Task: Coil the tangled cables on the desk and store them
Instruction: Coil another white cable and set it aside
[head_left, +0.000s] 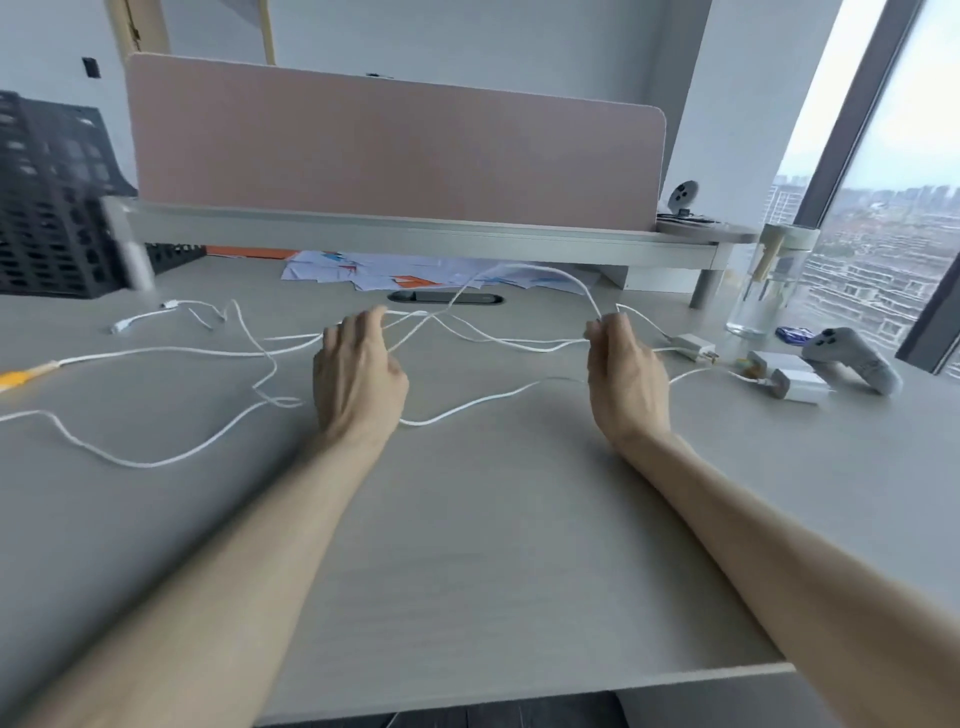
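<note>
Several thin white cables lie tangled across the grey desk. My left hand hovers over the middle of the tangle and pinches a white strand at its fingertips. My right hand pinches the same raised cable, which arches above the desk between both hands. White chargers sit at the cable ends on the right. One cable ends in a yellow plug at the far left.
A black mesh crate stands at the back left. A white monitor shelf with a pink partition spans the back, papers under it. A glass jar and a grey game controller sit at the right.
</note>
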